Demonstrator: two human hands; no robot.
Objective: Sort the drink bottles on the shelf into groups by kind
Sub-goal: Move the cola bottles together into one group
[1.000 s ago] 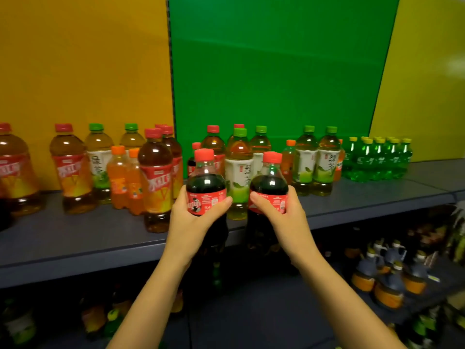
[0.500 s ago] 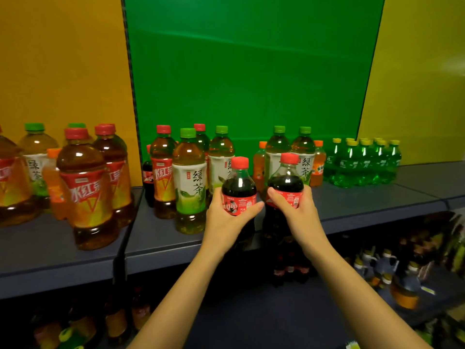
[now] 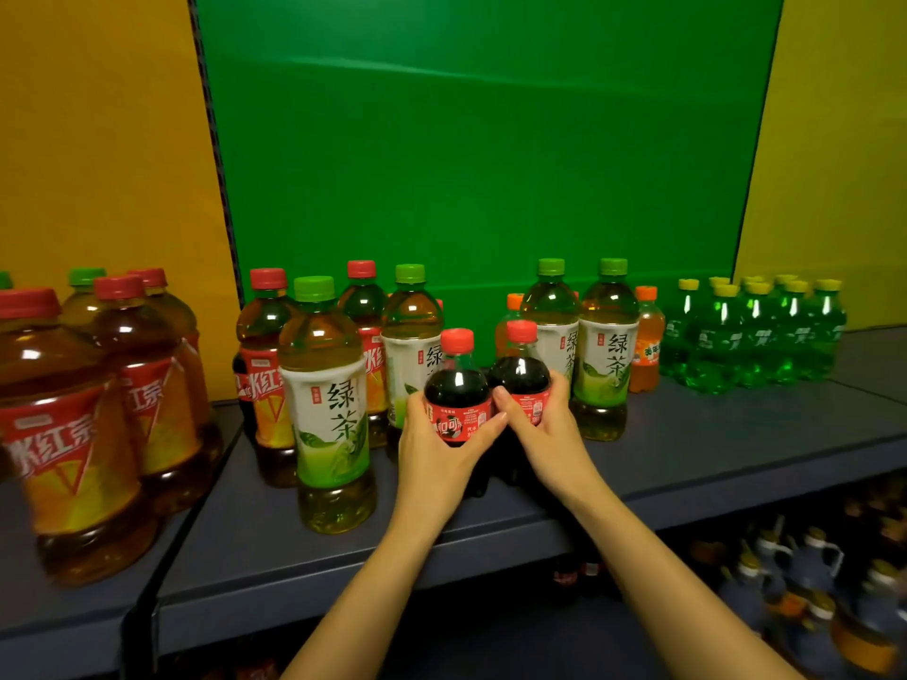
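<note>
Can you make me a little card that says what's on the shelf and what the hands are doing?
Left hand: grips left cola
Right hand: grips right cola
Red teas: mostly at left
Green teas: mid shelf, some red teas among them
Green sodas: grouped far right
Orange soda: between green teas and green sodas

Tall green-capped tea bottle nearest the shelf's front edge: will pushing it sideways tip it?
Likely heavy: the tall green-capped clear plastic tea bottle looks full to its neck. Tall on a narrow base, it would probably tip if pushed near the top; pushed low, it should slide on the smooth grey shelf.
</note>
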